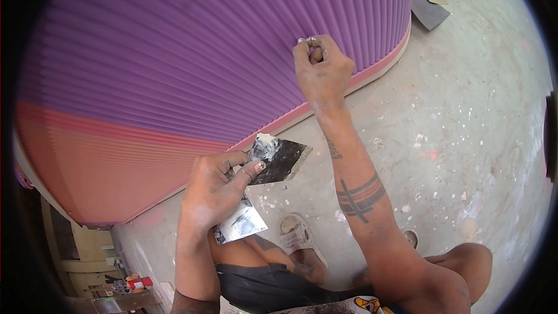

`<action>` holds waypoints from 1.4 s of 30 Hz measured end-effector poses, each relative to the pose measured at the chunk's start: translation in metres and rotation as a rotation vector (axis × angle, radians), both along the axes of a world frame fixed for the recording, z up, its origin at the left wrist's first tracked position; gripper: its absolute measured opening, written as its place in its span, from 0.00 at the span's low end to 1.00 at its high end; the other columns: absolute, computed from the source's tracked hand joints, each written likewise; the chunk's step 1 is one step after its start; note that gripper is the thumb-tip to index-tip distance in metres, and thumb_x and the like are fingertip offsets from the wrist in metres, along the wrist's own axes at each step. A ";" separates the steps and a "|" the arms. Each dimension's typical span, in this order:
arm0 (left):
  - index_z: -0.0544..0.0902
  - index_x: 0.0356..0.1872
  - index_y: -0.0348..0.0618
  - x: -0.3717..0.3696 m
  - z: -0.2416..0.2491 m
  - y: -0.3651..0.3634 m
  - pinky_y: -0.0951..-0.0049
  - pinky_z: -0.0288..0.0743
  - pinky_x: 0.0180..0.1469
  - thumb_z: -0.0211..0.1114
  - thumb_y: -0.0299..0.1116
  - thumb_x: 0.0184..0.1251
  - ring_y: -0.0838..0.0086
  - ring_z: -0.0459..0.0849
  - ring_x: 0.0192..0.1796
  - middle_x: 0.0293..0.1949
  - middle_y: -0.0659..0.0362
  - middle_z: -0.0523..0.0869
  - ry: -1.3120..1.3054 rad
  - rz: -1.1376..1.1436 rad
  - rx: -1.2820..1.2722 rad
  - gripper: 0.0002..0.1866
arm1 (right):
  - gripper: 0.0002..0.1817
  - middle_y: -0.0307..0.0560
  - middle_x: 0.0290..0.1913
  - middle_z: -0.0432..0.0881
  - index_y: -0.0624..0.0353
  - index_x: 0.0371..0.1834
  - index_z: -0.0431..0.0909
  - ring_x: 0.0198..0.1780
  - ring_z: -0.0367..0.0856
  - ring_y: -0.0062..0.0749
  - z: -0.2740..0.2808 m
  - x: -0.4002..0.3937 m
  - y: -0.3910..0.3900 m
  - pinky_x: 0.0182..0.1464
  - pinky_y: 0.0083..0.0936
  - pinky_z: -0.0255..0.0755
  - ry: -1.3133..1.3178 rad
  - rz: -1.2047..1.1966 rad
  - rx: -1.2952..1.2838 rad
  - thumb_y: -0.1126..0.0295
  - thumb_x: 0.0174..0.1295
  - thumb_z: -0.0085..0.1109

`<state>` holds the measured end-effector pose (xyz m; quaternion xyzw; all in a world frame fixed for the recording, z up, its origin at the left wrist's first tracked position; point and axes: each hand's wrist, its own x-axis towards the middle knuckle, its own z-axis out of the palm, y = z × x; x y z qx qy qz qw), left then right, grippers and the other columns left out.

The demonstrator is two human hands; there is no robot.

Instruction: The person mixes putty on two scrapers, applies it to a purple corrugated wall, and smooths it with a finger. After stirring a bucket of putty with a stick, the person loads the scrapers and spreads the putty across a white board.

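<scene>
My left hand (212,189) grips a dark, flat putty scraper (285,160) between thumb and fingers. A dab of white putty (267,144) sits on its upper corner. Below the same hand sticks out a shiny, smeared metal blade (243,224); whether it is a separate tool cannot be seen. My right hand (324,72) is closed with curled fingers, its fingertips at the purple ribbed panel (221,40). Anything inside those fingers is hidden or too small to name. White smears mark the fingertips of both hands.
The curved panel has a pink lower band (110,163) and a pale bottom edge. Grey and yellowish sheets (430,9) lie on the paint-spotted floor (465,122) at upper right. My sandalled foot (296,235) is below. Clutter with a red item (139,283) stands at lower left.
</scene>
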<state>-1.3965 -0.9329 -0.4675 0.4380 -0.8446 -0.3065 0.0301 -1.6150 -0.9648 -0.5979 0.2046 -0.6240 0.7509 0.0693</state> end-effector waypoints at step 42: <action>0.91 0.41 0.33 0.000 0.001 0.003 0.70 0.74 0.31 0.73 0.32 0.69 0.79 0.77 0.25 0.23 0.51 0.87 -0.005 -0.003 -0.012 0.10 | 0.10 0.37 0.11 0.70 0.61 0.30 0.86 0.12 0.65 0.23 0.003 -0.005 0.000 0.21 0.28 0.61 -0.040 -0.031 -0.024 0.66 0.61 0.74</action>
